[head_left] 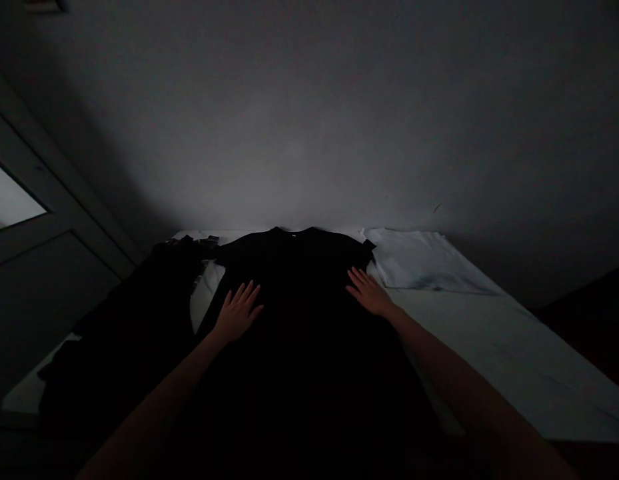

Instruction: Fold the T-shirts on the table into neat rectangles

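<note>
A black T-shirt (299,300) lies spread out on a white-covered surface (519,353), its neckline at the far end near the wall and a small pale label at the collar. My left hand (238,312) rests flat on the shirt's left side with fingers spread. On the opposite side, my right hand (368,291) lies on the shirt below its right sleeve, fingers also stretched apart. Neither hand grips the cloth. The lower part of the shirt merges into deep shadow, so its hem cannot be made out.
Dark clothes (144,320) are heaped on the left of the surface. A folded white garment (419,260) lies at the far right. A grey wall (299,120) rises behind, and a door (44,233) with a glass pane stands at left. The room is dim.
</note>
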`<action>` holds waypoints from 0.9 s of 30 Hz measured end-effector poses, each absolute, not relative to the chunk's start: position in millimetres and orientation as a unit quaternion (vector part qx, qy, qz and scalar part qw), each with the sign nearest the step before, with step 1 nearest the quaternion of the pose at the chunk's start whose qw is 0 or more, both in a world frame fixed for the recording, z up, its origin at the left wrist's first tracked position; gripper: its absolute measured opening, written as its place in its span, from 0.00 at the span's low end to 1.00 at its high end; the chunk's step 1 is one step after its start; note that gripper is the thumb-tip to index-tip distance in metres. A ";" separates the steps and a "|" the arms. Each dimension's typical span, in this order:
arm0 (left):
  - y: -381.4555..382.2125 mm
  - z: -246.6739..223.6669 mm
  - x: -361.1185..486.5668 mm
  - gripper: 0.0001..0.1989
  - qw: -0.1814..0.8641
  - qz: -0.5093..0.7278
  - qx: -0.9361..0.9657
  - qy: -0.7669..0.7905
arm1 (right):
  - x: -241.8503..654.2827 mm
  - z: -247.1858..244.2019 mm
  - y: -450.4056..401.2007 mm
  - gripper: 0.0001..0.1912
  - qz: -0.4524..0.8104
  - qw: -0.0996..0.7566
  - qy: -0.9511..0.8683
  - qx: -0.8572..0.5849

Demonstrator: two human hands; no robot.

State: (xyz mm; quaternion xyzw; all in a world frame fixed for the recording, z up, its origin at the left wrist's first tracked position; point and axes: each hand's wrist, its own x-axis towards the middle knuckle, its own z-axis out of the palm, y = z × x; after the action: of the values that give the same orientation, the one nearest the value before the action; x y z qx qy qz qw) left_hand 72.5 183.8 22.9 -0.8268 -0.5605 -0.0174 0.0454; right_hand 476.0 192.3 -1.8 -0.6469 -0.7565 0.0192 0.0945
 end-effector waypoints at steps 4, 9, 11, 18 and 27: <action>181.8 38.7 67.0 0.27 0.033 0.011 -0.807 -0.589 | 473.3 -3.5 211.4 0.34 -0.055 0.101 -0.700 -0.704; 231.3 61.3 113.5 0.23 0.037 -0.049 -0.816 -0.575 | 401.5 -0.3 259.1 0.34 0.028 0.088 -0.818 -0.568; 253.7 53.0 120.9 0.22 0.055 -0.080 -0.839 -0.536 | 393.4 0.2 282.0 0.32 0.048 0.074 -0.836 -0.542; 322.2 49.5 128.5 0.17 0.005 -0.028 -0.798 -0.603 | 437.4 19.1 361.7 0.32 0.011 0.023 -0.707 -0.707; 462.5 80.3 179.3 0.18 -0.019 -0.118 -0.702 -0.702 | 417.9 28.1 432.9 0.17 -0.028 0.182 -0.599 -0.780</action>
State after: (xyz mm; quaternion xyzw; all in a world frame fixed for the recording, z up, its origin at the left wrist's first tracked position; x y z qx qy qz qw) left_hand 179.3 462.5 80.3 -0.7020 -0.7020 -0.1184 -0.0185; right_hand 417.9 432.9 28.1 -0.7797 -0.5985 -0.0276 0.1818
